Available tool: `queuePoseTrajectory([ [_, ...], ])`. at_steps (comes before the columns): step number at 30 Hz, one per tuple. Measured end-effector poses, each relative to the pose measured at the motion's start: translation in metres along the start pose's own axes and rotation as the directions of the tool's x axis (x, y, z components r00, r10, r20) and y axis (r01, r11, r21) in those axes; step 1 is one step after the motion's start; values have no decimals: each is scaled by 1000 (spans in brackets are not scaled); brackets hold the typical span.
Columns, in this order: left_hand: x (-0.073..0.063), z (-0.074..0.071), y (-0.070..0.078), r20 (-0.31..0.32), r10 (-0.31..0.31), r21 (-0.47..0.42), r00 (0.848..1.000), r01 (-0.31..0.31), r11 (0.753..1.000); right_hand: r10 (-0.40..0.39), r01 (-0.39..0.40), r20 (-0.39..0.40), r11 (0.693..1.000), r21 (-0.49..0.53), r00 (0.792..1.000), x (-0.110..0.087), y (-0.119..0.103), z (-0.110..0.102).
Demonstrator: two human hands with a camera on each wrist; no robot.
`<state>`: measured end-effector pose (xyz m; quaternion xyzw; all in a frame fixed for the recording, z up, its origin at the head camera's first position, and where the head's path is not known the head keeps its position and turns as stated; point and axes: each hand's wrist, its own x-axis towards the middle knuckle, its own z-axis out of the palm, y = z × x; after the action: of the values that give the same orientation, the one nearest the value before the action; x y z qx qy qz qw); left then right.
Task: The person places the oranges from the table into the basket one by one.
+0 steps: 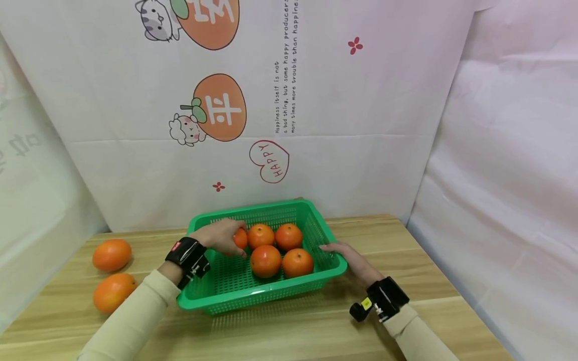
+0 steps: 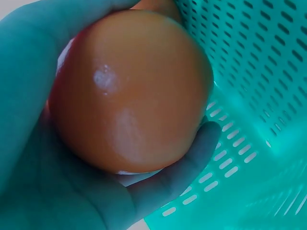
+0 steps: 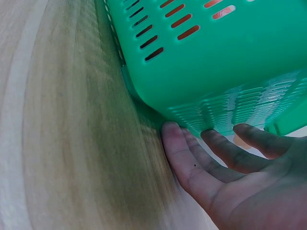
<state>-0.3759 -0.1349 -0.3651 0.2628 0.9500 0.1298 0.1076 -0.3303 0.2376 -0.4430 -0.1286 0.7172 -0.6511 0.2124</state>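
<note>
In the head view, a green plastic basket (image 1: 266,295) with slotted walls sits on the table. My left hand (image 1: 219,236) reaches inside its left half and holds an orange (image 1: 240,238) between thumb and fingers. The left wrist view shows that glossy orange (image 2: 134,91) filling the curve of the hand, over the slotted floor. Several other oranges, such as one at the front (image 1: 265,261), cluster in the basket's right half. My right hand (image 1: 354,259) grips the basket's right end, one digit over the rim. From the right wrist, its fingers (image 3: 230,153) touch the outer wall.
Two more oranges, one behind (image 1: 112,254) and one in front (image 1: 114,292), lie on the wooden table (image 1: 253,336) left of the basket. A printed white cloth (image 1: 361,110) hangs just behind the basket, with cloth walls on both sides.
</note>
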Motion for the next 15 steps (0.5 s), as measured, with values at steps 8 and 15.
queuePoseTrajectory([
  [8, 4, 1, -6, 14, -18, -36, 1000, 18, 999, 7, -7, 2, 1000, -5, 1000, 0, 1, -1],
  [15, 6, 2, -10, 12, -34, -29, 999, 34, 999, 20, -20, -14, 1000, -6, 1000, 0, 0, -1],
])
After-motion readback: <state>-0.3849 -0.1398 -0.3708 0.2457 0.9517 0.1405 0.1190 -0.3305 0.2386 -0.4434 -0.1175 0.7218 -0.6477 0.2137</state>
